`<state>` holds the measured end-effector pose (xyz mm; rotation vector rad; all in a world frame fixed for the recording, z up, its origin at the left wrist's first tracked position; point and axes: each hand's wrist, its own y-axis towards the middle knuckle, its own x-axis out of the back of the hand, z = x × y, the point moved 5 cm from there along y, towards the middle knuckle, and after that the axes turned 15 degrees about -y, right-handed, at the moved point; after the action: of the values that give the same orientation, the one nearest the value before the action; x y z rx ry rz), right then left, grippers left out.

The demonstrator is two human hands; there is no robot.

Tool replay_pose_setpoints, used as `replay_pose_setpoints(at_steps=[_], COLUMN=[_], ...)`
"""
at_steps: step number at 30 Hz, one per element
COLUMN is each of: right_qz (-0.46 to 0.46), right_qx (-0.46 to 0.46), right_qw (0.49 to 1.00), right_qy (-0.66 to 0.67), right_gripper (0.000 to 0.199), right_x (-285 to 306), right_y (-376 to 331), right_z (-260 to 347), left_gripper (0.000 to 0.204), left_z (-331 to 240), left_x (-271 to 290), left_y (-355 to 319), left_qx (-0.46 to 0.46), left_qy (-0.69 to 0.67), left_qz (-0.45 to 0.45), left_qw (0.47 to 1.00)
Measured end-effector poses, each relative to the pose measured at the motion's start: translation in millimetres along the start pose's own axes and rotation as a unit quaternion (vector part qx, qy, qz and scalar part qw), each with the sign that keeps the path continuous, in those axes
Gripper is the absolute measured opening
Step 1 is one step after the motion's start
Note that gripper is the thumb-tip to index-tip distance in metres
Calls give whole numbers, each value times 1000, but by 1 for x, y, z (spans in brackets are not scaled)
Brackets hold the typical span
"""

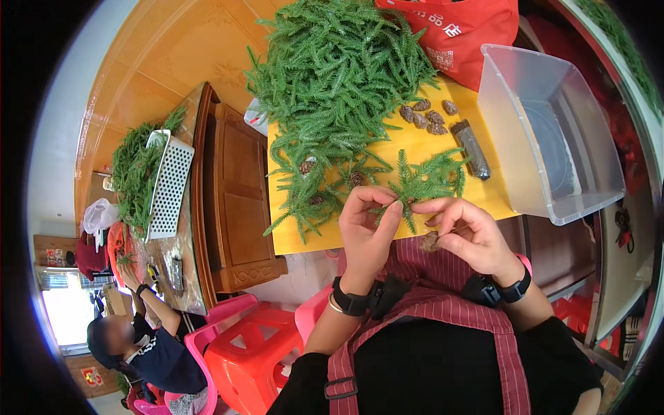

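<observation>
My left hand (370, 228) pinches a green artificial pine sprig (422, 181) near its stem, thumb against fingers. My right hand (477, 235) is curled on the sprig's other side, its forefinger reaching the stem. A small brown pine cone (429, 241) shows just below the right fingertips, over my striped apron; whether it is joined to the sprig I cannot tell. Left of my hands, finished-looking sprigs with pine cones (356, 178) lie on the yellow table (387, 238). A large heap of green pine sprigs (339, 76) covers the table's far part.
Several loose pine cones (420, 119) and a bundle of dark thin wires (471, 150) lie to the right. Beyond them stands a clear plastic bin (515, 149), with a red bag (463, 34) behind. A co-worker (162, 349) sits at the left near a white perforated basket (171, 187) and red stool (249, 353).
</observation>
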<state>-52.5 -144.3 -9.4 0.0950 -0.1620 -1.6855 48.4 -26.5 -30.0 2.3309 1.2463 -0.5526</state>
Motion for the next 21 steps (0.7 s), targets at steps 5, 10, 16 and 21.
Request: replay_pose_setpoints(at_steps=[5,10,16,21], right_qz=[-58,-125,-179,-191], right_qx=[14,84,88,88], right_qw=[997,926,879,862], right_qy=[-51,-346,-433,-461], right_gripper=[8,9,13,13], right_x=[16,18,13,12], right_y=[-2,1,1,3], right_z=[1,23,30,33], left_gripper=[17,18,19,19], left_z=[-3,-9,-13,-12], left_x=[-3,-10,-17,-18], left_y=[-1,0,1,1], left_qx=[-3,-39,-66,-82], left_qy=[9,35,61,77], left_qz=[-6,53,94,106], left_qw=[1000,997,992,988])
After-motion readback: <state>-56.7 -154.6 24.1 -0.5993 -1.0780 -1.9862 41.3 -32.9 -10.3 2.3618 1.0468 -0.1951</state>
